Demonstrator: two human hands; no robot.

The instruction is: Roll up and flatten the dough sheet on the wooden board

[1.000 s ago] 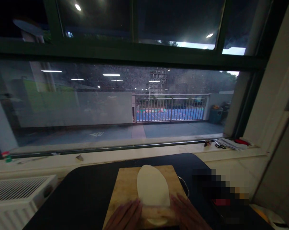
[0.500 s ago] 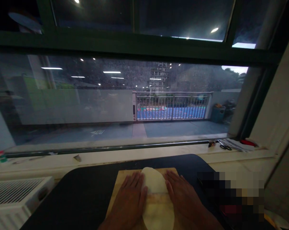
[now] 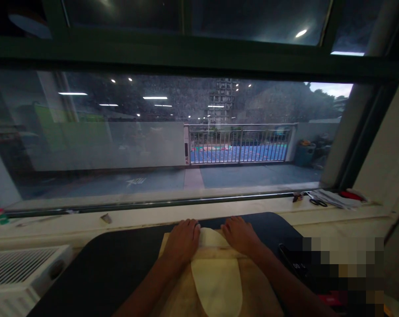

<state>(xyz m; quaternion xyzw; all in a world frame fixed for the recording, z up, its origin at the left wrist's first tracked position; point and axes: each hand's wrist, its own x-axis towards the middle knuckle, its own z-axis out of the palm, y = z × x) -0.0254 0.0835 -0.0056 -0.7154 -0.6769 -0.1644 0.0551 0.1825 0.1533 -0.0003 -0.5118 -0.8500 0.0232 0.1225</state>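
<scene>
A pale, flat sheet of dough (image 3: 218, 284), long and oval, lies on a wooden board (image 3: 173, 295). Across its far part rests a wooden rolling pin (image 3: 216, 253), whose ends are hidden beneath my hands. My left hand (image 3: 184, 237) lies over the pin's left end, palm down, with its fingers bent past it beside the dough's far tip. My right hand (image 3: 239, 233) is over the right end in the same way, its fingers curved down near the board's far edge.
The board is on a dark table (image 3: 120, 255) against a window sill (image 3: 136, 215). Scissors (image 3: 318, 202) and papers (image 3: 334, 198) lie on the sill at right; a small red-capped container (image 3: 0, 215) stands at left. A white radiator (image 3: 27, 268) is left of the table.
Both hands have moved forward, away from me, and the rolling pin has rolled toward the dough's far end. My fingers, straighter before, are now more bent. The view has shifted slightly.
</scene>
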